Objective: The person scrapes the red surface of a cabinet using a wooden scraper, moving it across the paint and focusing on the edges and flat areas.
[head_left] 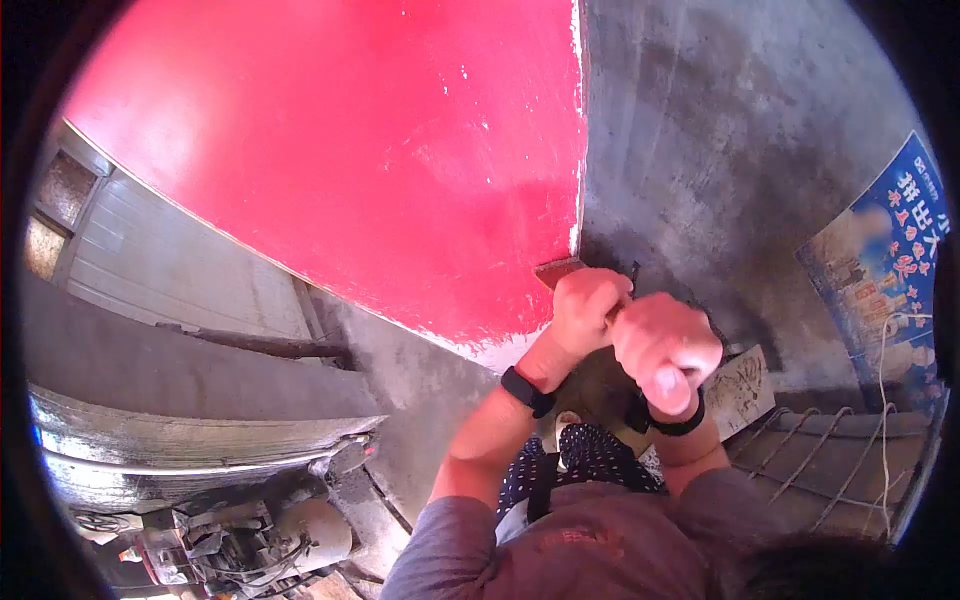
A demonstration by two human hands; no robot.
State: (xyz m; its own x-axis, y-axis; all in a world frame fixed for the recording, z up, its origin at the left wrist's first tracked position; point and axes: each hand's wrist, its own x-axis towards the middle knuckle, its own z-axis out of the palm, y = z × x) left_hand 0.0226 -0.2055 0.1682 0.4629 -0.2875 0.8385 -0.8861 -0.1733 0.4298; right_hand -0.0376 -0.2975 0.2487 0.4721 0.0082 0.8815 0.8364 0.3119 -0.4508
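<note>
A large red panel (360, 150) with chipped, whitish edges fills the upper left and middle. At its lower right corner, my left hand (585, 305) is closed round a flat brownish tool (558, 270), whose end touches the panel's edge. Just to the right, my right hand (667, 345) is a fist with the thumb toward me, close against my left hand; what it grips is mostly hidden, though a thin dark piece shows behind it. Black bands are on both wrists.
A grey wall (740, 120) stands at the upper right, with a blue poster (885, 270) on it. Machinery (230, 545) is at the lower left, below a curved grey surface (180, 370). A metal rack (820, 455) with cord lies at the lower right.
</note>
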